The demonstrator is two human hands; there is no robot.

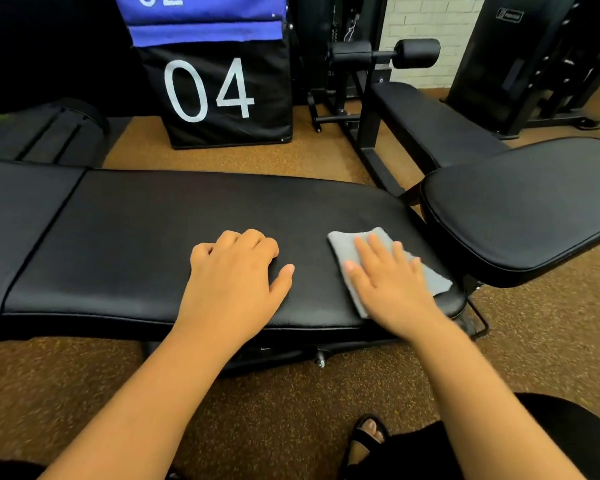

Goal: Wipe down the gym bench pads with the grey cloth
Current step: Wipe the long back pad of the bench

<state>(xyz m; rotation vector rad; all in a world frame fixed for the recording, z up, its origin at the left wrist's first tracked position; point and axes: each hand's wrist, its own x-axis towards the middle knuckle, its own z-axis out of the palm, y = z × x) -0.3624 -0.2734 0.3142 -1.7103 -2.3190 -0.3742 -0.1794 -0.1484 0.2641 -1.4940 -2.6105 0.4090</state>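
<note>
grey cloth (340, 247) lies folded flat on the long bench pad (136, 244), near its right end, just short of the seat pad (520, 209). your right hand (392, 289) presses it with straight, spread fingers; nothing pinched. left hand (236, 275) rests on the pad, fingers curled under, holding nothing. cloth looks thin, soft, light, likely to bunch or slide on the slick vinyl. judge: keep the palm flat over its middle; pads look firm, stable, want no gripping.
</note>
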